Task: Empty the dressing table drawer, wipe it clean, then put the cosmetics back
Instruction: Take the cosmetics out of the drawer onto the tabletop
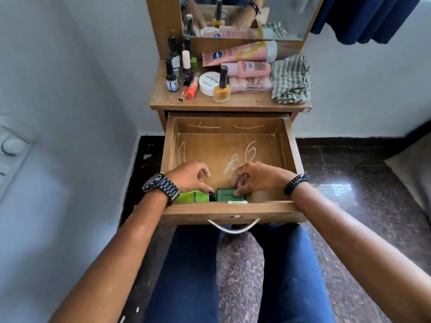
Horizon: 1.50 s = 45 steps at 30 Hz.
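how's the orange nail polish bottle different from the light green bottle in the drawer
The orange nail polish bottle stands upright on the dresser top; the light green bottle lies on its side in the drawer. The orange one stands untouched; the left hand rests on the green one. Both have dark caps.
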Each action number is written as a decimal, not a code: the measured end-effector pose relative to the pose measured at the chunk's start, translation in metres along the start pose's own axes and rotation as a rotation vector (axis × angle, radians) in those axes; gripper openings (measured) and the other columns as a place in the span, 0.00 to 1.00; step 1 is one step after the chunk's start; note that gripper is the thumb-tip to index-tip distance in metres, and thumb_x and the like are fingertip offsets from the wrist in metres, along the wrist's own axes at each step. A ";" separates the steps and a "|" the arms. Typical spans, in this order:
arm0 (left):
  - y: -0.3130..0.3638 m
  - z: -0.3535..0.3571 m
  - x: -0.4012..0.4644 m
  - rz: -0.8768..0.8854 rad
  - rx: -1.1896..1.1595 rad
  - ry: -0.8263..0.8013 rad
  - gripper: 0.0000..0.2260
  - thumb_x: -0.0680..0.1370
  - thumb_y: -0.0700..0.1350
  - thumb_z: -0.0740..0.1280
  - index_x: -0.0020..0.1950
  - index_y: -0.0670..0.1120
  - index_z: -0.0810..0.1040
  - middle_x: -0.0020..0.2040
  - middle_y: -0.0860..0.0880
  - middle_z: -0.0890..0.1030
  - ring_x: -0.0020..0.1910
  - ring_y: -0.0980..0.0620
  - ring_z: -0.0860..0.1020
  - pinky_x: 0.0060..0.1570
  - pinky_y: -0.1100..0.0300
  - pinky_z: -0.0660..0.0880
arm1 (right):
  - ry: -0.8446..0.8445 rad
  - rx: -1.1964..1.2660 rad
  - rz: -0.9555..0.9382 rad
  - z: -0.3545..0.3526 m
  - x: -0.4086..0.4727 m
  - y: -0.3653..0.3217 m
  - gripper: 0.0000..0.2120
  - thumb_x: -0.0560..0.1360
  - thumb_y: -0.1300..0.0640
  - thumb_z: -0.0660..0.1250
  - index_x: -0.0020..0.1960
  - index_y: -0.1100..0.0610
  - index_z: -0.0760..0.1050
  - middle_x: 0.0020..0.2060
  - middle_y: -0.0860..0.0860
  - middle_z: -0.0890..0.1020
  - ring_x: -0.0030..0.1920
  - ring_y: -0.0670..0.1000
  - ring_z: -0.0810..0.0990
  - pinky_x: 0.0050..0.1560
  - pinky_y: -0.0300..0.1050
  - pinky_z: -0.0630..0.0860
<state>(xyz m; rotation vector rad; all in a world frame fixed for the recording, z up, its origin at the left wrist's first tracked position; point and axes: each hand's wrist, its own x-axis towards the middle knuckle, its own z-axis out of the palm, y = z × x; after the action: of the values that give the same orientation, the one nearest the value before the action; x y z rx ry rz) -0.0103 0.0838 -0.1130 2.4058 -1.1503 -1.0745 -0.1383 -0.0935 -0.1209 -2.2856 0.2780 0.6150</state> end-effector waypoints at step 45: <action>0.028 -0.028 -0.007 -0.095 -1.603 0.125 0.17 0.78 0.43 0.64 0.64 0.36 0.69 0.59 0.31 0.73 0.32 0.44 0.83 0.30 0.56 0.81 | 0.760 1.006 -0.209 -0.059 -0.032 -0.023 0.08 0.73 0.68 0.67 0.51 0.60 0.76 0.49 0.57 0.82 0.50 0.55 0.82 0.53 0.47 0.79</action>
<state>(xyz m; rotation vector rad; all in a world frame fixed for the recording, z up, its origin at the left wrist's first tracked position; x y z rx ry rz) -0.0082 0.0691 -0.0758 1.1543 0.0756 -1.1177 -0.1366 -0.1194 -0.0548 -1.4184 0.5429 -0.4689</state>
